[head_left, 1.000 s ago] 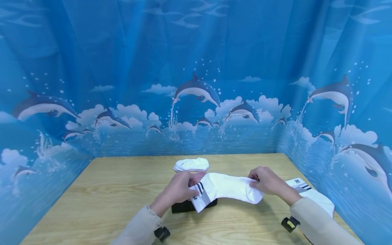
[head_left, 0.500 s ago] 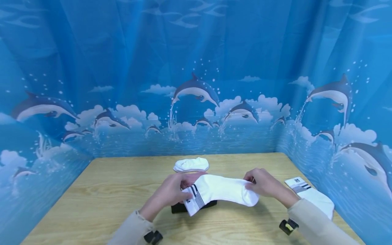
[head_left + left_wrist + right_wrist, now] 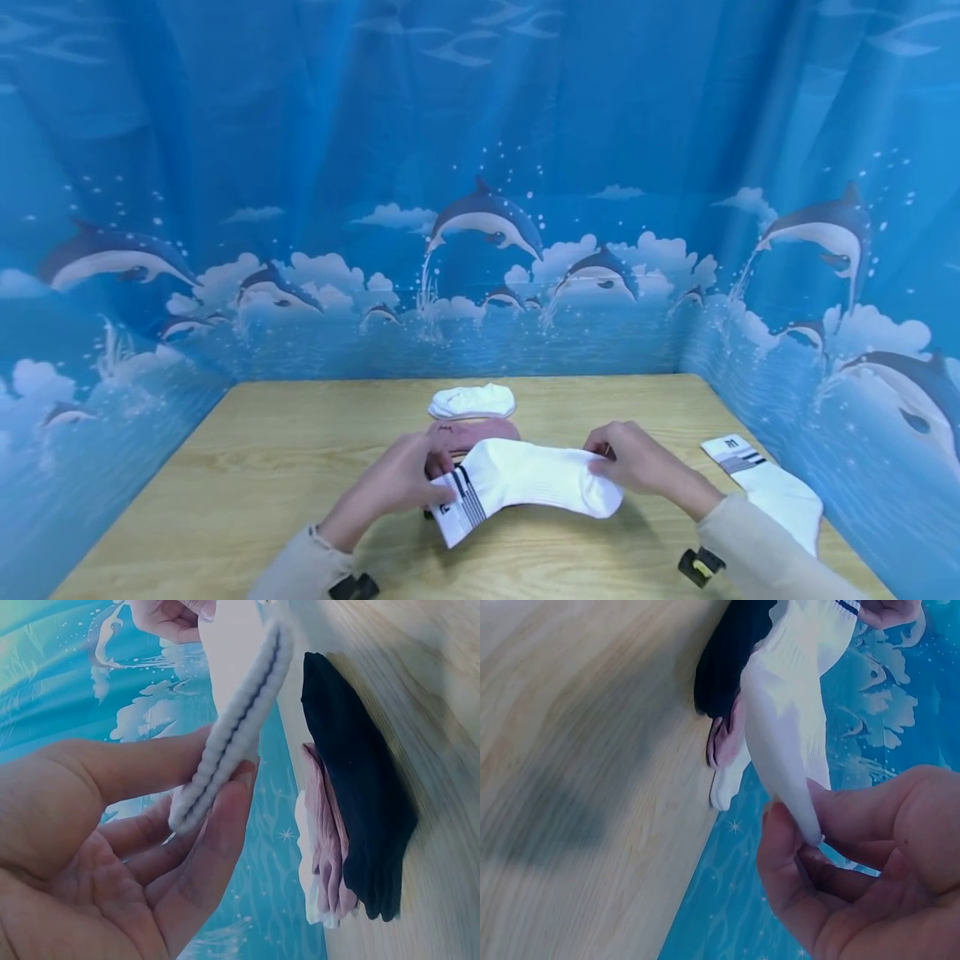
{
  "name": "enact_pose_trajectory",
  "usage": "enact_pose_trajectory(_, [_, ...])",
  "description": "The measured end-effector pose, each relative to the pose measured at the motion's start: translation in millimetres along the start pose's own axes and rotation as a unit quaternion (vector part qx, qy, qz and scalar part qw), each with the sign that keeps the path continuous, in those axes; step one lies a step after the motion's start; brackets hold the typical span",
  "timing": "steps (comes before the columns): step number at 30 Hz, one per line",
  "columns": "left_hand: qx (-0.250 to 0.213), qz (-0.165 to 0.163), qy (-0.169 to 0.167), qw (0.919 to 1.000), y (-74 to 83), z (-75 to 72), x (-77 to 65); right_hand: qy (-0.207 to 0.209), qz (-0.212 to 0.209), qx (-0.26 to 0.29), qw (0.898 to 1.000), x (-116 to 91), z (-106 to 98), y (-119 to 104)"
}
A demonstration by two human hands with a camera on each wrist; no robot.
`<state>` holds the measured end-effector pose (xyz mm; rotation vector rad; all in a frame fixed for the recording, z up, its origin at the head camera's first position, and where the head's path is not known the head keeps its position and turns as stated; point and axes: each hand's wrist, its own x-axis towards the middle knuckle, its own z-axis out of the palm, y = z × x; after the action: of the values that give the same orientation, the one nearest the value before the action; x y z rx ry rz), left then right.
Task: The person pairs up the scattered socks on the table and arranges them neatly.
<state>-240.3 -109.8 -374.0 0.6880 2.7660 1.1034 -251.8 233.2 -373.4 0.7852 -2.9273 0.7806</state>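
A white crew sock [image 3: 536, 475] with black stripes at its cuff is stretched between my two hands above the table. My left hand [image 3: 397, 479] pinches the cuff between thumb and fingers; the ribbed cuff opening [image 3: 232, 727] faces the left wrist view, its edges together. At the other end, my right hand [image 3: 637, 458] pinches the toe [image 3: 802, 814]. Beneath and behind the held sock lie a black sock [image 3: 356, 780], a pink sock [image 3: 480, 432] and a white low-cut sock [image 3: 471, 402] in a row. In the head view the held sock hides most of the black one.
Another white striped sock [image 3: 776, 487] lies flat near the right edge of the wooden table [image 3: 225, 500], beyond my right forearm. A blue curtain with dolphins [image 3: 480, 325] stands behind the table and at both sides.
Both hands have moved left and nearer to me with the stretched sock, still pinching its ends. More of the pink sock shows now, and less of the black one.
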Motion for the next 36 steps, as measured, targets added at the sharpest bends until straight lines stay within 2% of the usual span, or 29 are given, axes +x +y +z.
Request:
enact_pose_trajectory(11, [-0.005,-0.012,-0.016,0.9998,-5.3,-11.4,-16.3,-0.007,-0.021,0.009,1.000,4,8,-10])
enact_pose_trajectory(20, [-0.017,-0.011,-0.044,0.9988,-11.7,-17.4,-33.4,-0.014,-0.048,0.030,0.998,2,18,-23])
enact_pose_trajectory(28, [-0.013,-0.039,-0.061,0.9973,-17.6,-18.3,-44.3,-0.021,-0.053,0.040,0.998,1,27,-28])
enact_pose_trajectory(36, [-0.001,-0.028,-0.079,0.9965,-21.1,-20.4,-51.9,-0.031,-0.052,0.052,0.997,-1,34,-33])
